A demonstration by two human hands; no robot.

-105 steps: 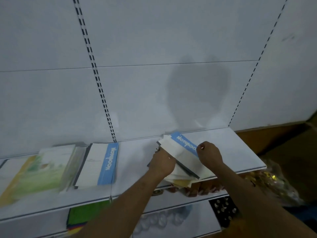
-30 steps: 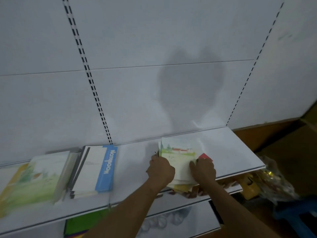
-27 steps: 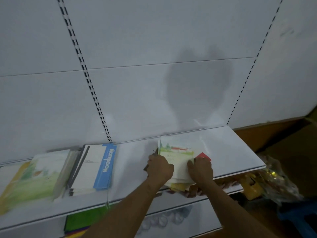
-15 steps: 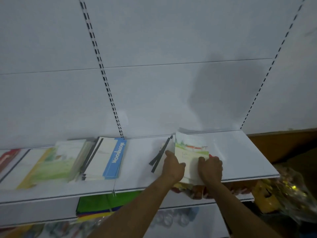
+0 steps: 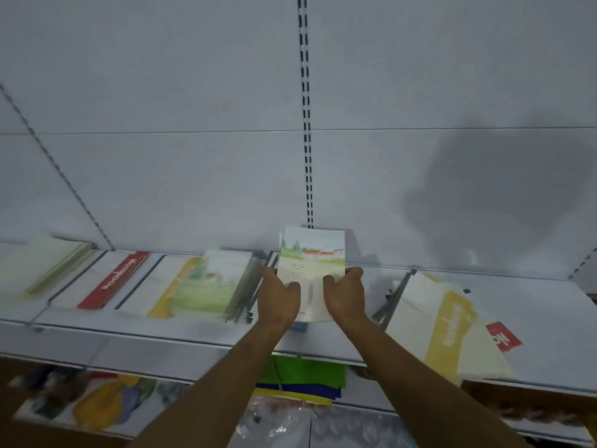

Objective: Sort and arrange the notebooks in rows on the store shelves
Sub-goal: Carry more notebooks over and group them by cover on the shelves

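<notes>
A notebook with a painted landscape cover (image 5: 311,266) is held tilted up above the white shelf (image 5: 206,331). My left hand (image 5: 279,297) grips its left edge and my right hand (image 5: 345,295) grips its right edge, thumbs on the cover. Left of it lies a stack with a similar green landscape cover (image 5: 206,286), then a white notebook with a red band (image 5: 111,279) and a pale stack (image 5: 42,263). To the right lies a loose pile topped by a notebook with a yellow band (image 5: 449,324), with a red one (image 5: 504,336) under it.
A white back panel with a slotted upright (image 5: 305,124) rises behind the shelf. On the lower shelf lie green, blue and yellow sheets (image 5: 303,376) and colourful packets (image 5: 80,399). Bare shelf surface shows at the far right (image 5: 549,302).
I lifted the landscape notebook off the loose pile with both hands and carried it left, toward the sorted stacks. The view swung left with it, so the pile now lies at my right.
</notes>
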